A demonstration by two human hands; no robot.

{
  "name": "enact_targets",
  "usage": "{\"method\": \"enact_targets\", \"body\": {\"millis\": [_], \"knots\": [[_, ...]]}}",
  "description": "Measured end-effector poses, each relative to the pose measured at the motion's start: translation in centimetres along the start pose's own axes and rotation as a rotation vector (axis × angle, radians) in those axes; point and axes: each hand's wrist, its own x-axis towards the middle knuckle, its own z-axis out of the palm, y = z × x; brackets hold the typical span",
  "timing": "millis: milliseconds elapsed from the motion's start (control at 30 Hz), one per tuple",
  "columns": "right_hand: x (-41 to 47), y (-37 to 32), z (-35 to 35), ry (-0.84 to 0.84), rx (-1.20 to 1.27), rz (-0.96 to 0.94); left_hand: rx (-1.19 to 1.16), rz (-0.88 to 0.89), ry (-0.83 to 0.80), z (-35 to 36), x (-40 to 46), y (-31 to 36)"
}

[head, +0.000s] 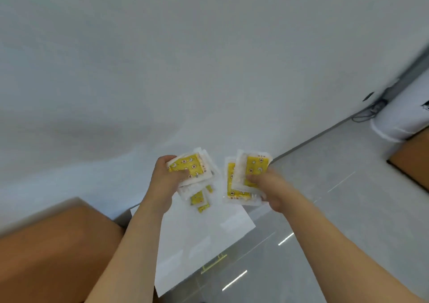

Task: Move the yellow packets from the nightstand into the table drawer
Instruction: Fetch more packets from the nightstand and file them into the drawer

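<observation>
My left hand (166, 179) grips a stack of yellow packets (189, 167) with white edges and a star-and-moon print. A few more yellow packets (198, 198) show just below that stack; whether they hang from it or lie on the nightstand I cannot tell. My right hand (264, 186) grips a second bunch of yellow packets (251, 168), fanned out. Both hands are held over the white nightstand (204, 235), which has a pale yellow handle (213, 264) on its front. No table drawer is in view.
A white wall fills the upper part of the view. A brown wooden surface (53, 249) lies at the lower left, another brown piece (415, 161) at the right edge. Grey glossy floor tiles (313, 209) spread to the right, with cables (369, 113) and a white cylinder (404, 114) near the wall.
</observation>
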Motion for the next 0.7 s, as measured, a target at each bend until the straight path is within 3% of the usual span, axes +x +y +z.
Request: {"method": "enact_targets", "body": {"millis": [133,367,533,700], "knots": [[-8.1,-1.2,-7.3,-0.023,0.333,0.004,-0.219,0.019,0.003,4.9,-8.5,4.5],[-18.4,1.3,-22.1,-0.038,0.553,-0.14,-0.463,-0.089,-0.143,18.1,-20.6,6.2],[-23.3,6.2,-32.7,-0.051,0.793,-0.129,-0.482,-0.131,-0.228,27.3,-28.7,4.5],[-27.1,10.6,-39.9,0.01,0.886,-0.14,-0.327,-0.123,-0.281,34.3,-34.9,2.5]]}}
